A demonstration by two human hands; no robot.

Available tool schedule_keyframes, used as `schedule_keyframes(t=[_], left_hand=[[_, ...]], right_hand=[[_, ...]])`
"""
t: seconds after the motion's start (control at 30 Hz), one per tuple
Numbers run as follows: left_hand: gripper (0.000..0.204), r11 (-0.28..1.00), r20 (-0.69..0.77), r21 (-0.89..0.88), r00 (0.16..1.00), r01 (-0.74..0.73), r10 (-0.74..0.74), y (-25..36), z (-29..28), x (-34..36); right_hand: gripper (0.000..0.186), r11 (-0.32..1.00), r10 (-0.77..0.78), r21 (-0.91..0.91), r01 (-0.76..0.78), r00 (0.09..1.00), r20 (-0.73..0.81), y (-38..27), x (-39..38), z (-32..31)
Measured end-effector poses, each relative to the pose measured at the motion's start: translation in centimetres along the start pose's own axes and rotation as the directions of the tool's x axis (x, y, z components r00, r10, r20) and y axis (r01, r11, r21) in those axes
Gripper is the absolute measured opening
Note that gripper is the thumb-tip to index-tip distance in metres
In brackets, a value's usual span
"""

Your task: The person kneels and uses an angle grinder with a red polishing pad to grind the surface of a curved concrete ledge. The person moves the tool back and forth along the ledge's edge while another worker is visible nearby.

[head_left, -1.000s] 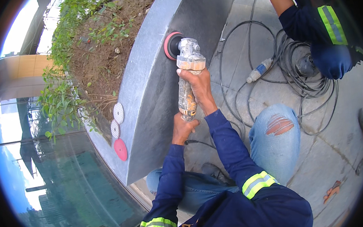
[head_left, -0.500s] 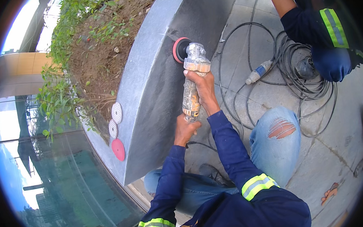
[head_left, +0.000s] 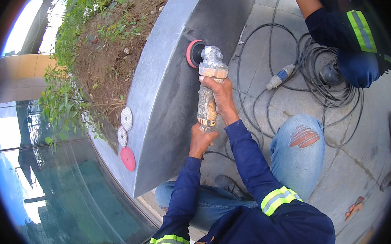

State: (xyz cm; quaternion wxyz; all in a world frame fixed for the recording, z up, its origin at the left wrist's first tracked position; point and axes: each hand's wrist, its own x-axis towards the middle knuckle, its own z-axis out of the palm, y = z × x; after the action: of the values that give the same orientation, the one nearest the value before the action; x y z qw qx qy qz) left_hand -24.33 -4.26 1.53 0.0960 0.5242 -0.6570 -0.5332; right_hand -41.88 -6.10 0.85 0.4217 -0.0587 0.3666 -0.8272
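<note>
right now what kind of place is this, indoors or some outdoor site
Most likely an outdoor work site beside a building: a stone planter wall edges soil and plants, cables coil on paving, and both hands, right hand and left hand, hold a polishing tool.

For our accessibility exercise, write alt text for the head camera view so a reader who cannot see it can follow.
A kneeling person grips a handheld polisher with both hands, right hand on its body, left hand at its rear, its red pad pressed against a grey stone planter wall. Three spare discs lie on the ledge; coiled cables lie beside a co-worker.
</note>
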Motion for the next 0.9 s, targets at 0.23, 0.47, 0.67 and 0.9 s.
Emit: schedule_keyframes(t=[0.23, 0.47, 0.67, 0.9], left_hand=[[0.034, 0.999, 0.006, -0.015, 1.000, -0.029, 0.029, 0.9, -0.6, -0.3], [0.038, 0.998, -0.012, -0.063, 1.000, 0.003, -0.004, -1.8, -0.3, -1.2], [0.038, 0.997, -0.013, -0.062, 0.999, -0.037, 0.037, -0.6, -0.8, 0.1], [0.039, 0.997, -0.023, -0.073, 1.000, -0.013, 0.011, -0.2, -0.5, -1.4]], right_hand=[[0.042, 1.000, -0.012, 0.001, 0.012, 0.999, 0.035, -0.9, -0.1, 0.9], [0.041, 0.997, -0.033, -0.064, 0.035, 0.999, 0.037, 1.1, -1.1, 0.5], [0.039, 1.000, -0.009, 0.015, 0.007, 0.997, 0.077, -0.9, -0.2, 1.6], [0.038, 0.999, -0.023, -0.025, 0.024, 0.999, 0.035, -0.7, -1.9, 2.1]])
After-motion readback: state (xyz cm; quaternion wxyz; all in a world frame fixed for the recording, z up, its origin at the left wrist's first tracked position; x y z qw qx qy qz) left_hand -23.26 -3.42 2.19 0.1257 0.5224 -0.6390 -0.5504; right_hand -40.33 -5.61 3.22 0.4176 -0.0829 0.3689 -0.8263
